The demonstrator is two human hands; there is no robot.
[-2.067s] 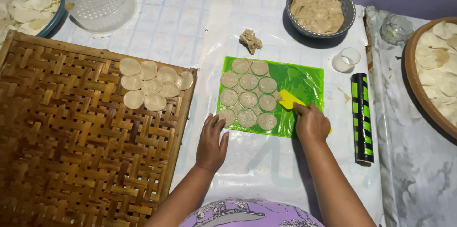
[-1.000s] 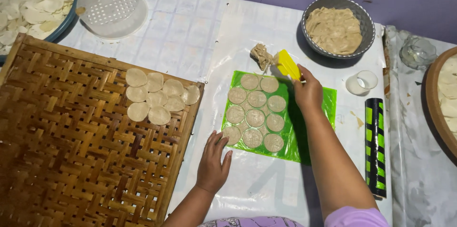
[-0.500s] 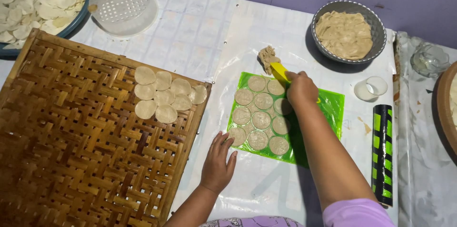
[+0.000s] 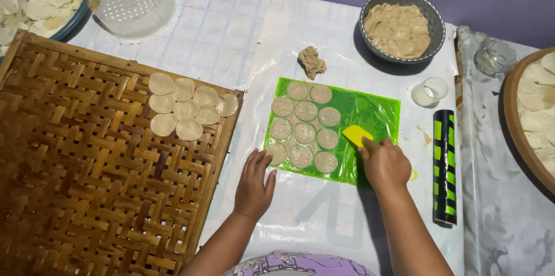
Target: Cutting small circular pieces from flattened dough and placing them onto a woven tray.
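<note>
Landmark: green sheet (image 4: 370,115) on the white table cover (image 4: 231,27); ten or so flat dough discs (image 4: 304,133) sit in rows on its left half. Right hand (image 4: 386,164) at the sheet's lower right edge, fingers closed around a yellow scraper (image 4: 356,135); the blade lies on the sheet just right of the discs, not touching them as far as I can tell. Left hand (image 4: 255,180) flat on the cover just below-left of the sheet, fingers spread and holding nothing; fingertips near the sheet's lower left corner. Dough lump (image 4: 312,61) just above the sheet's top edge; grey bowl (image 4: 435,24) of dough up and right of the sheet. Small white cup (image 4: 429,91) just right of the sheet's top corner; green-and-black roller (image 4: 444,167) lies right of the sheet, parallel to its side. Woven tray (image 4: 98,183) left of the sheet, with more discs (image 4: 185,109) in its upper right corner. White plastic basket (image 4: 130,2) upside down, well up-left of the sheet.
</note>
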